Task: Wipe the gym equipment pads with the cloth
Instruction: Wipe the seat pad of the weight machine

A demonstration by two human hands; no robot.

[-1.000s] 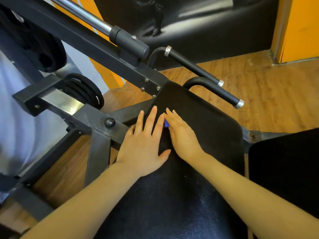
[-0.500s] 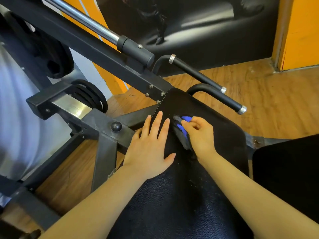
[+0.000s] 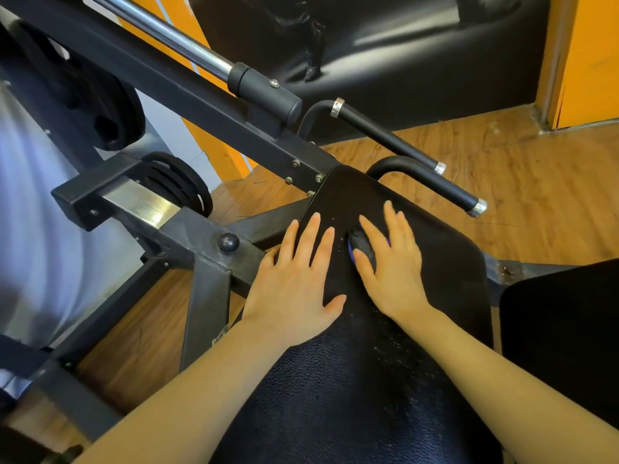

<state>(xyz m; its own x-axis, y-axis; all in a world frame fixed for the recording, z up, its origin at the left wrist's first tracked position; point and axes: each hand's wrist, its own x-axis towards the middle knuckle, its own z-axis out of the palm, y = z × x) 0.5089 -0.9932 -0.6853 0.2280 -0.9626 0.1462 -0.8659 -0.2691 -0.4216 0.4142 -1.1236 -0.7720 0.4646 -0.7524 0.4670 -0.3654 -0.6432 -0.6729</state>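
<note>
Right hand [image 3: 392, 262], half a second ago bunching the cloth [image 3: 361, 247], now presses it flat-fingered on the black pad [image 3: 435, 262]'s far end; left hand [image 3: 294, 279] remains spread alongside, so wiping appears under way

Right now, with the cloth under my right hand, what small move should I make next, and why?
Probably slide the right hand, pressing the small dark cloth with purple edge, toward the far edge of the black padded bench pad. White specks show on the pad near the cloth, and the left hand lies flat beside it, steadying.
</note>
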